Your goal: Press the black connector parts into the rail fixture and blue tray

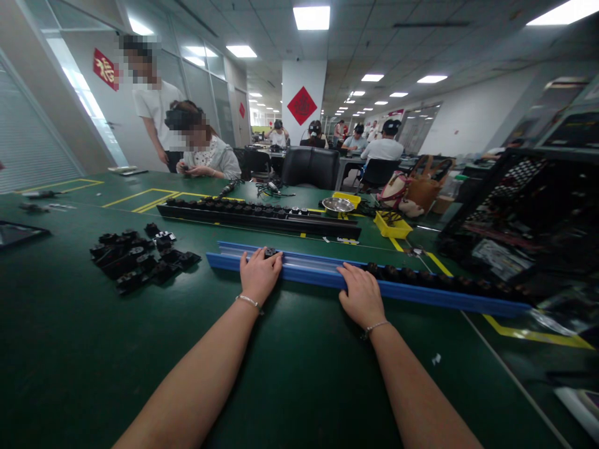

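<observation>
A long blue channel rail (309,272) lies across the green table in front of me. My left hand (261,274) is at the rail's left part, its fingers closed around a small black part (270,252) sitting in the channel. My right hand (362,293) grips the rail's near wall farther right, fingers over the edge. Just beyond it, a row of black parts (412,275) fills the channel's right side. Left of the rail lies a loose pile of similar black parts (140,255).
Behind the blue rail is a black rail (262,218) holding black parts. A metal bowl (337,205) and a yellow tray (392,225) stand beyond. A black rack (505,212) rises at the right. Across the table one person sits (210,156) and another stands (156,115).
</observation>
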`<state>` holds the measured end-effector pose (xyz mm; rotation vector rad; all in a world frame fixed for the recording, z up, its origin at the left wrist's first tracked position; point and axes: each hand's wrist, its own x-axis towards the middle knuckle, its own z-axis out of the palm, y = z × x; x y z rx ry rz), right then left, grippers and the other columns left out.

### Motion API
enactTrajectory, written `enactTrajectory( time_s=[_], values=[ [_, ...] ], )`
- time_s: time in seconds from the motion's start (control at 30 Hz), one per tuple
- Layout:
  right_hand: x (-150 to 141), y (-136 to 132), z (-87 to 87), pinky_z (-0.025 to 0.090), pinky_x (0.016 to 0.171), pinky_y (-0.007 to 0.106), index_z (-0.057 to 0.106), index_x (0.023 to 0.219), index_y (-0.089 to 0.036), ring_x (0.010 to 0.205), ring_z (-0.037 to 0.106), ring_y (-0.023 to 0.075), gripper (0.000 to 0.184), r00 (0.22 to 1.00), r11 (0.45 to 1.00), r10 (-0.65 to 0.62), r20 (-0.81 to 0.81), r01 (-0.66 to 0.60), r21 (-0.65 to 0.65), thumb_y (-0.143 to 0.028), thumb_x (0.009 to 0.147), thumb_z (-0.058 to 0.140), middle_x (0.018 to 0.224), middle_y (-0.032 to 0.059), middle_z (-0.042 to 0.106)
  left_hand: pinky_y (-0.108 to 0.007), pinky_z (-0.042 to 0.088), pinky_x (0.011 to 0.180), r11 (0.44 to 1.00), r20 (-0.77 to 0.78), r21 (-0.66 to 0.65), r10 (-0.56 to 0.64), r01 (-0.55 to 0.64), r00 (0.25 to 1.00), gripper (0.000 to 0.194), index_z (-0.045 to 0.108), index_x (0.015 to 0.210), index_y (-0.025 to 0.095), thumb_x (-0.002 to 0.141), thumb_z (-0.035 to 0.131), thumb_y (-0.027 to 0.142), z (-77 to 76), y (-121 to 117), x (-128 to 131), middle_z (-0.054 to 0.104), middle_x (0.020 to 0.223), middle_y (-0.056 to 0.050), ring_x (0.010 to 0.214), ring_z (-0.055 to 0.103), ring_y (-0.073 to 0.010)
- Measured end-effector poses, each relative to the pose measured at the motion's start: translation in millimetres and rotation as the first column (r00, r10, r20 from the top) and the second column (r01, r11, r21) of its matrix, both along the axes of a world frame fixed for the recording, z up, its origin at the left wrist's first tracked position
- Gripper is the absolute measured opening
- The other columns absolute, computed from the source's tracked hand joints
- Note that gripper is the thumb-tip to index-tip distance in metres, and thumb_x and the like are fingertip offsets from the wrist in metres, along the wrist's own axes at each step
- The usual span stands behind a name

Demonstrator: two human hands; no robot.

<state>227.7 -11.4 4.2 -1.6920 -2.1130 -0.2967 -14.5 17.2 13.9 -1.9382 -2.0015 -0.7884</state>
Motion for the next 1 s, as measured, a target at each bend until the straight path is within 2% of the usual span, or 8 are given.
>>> enactTrajectory(
  time_s=[0.47, 0.67, 1.0],
  values=[
    [0, 0, -1.6, 0.025, 0.104, 0.04, 0.052, 0.121, -0.021, 0.119, 0.042, 0.0203, 0.048, 1.0, 1.0, 0.0, 0.0, 0.0, 0.011, -0.017, 0.074, 0.045, 0.131, 0.005, 0.051, -0.046, 0.017, 0.105, 1.0, 0.021, 0.007, 0.008, -0.009, 1.0, 0.036, 0.066, 0.105, 0.038, 0.089, 0.034, 0.038, -2.5, 3, -9, 0.059, 0.124, -0.003, 0.12, 0.047, -0.0213],
    [0, 2, -2.6, 0.026, 0.104, 0.04, 0.054, 0.117, -0.02, 0.119, 0.043, 0.0202, 0.044, 1.0, 1.0, 0.008, -0.011, -0.007, 0.025, -0.016, 0.074, 0.044, 0.129, 0.0055, 0.052, -0.046, 0.018, 0.105, 0.998, 0.037, -0.025, 0.055, -0.054, 0.998, 0.034, 0.065, 0.105, 0.04, 0.088, 0.036, 0.037, -2.9, 6, -17, 0.058, 0.125, -0.001, 0.121, 0.045, -0.0215],
    [0, 1, -0.9, 0.026, 0.104, 0.04, 0.056, 0.113, -0.019, 0.118, 0.044, 0.0206, 0.042, 1.0, 1.0, 0.007, -0.011, -0.007, 0.019, -0.016, 0.073, 0.045, 0.129, 0.0063, 0.053, -0.048, 0.017, 0.104, 0.997, 0.052, 0.007, 0.072, -0.073, 0.996, 0.035, 0.066, 0.104, 0.038, 0.089, 0.034, 0.037, -6.4, 10, -34, 0.059, 0.124, -0.002, 0.119, 0.046, -0.0224]
  ],
)
